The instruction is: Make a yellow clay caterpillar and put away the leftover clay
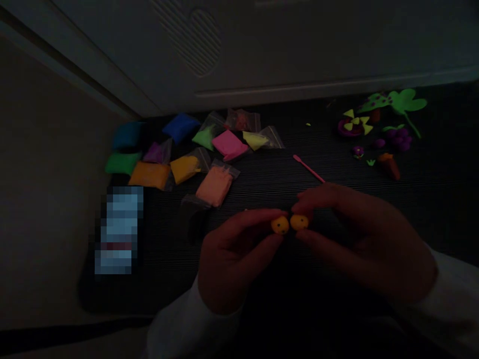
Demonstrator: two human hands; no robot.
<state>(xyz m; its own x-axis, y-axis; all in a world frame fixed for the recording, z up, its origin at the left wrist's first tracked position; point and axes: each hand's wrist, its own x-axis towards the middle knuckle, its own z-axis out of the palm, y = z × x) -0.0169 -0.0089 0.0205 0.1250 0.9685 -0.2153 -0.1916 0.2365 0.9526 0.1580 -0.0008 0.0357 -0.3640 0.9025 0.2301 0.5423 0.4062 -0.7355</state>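
White, soft-looking sleeves (194, 319) end at two bare hands. The left hand (228, 254) has its grip closed on a smooth, rounded orange-yellow ball (279, 225) with small dark dots, pinched between thumb and fingertips; the right hand (368, 239) pinches a similar dotted ball (299, 222) the same way. The balls sit just beside each other, and whether they touch is hard to tell. Off to the left glows a bright rectangle (119, 232), pixelated into blocks. Past the right fingers lies a slim pink stick (309, 168) with a flattened tip. Farther left, soft slabs in clear, crinkled bags (215, 185) cluster in peach, orange, pink, green and blue. Farther right are matte shaped pieces: a purple disc with yellow triangles (354, 124), a knobbly purple cluster (398, 138), a lobed green shape (406, 102). All this rests on a dark, finely ribbed table (265, 179); behind rises a dim panel (299, 50) with a ridged heart relief (204, 42).
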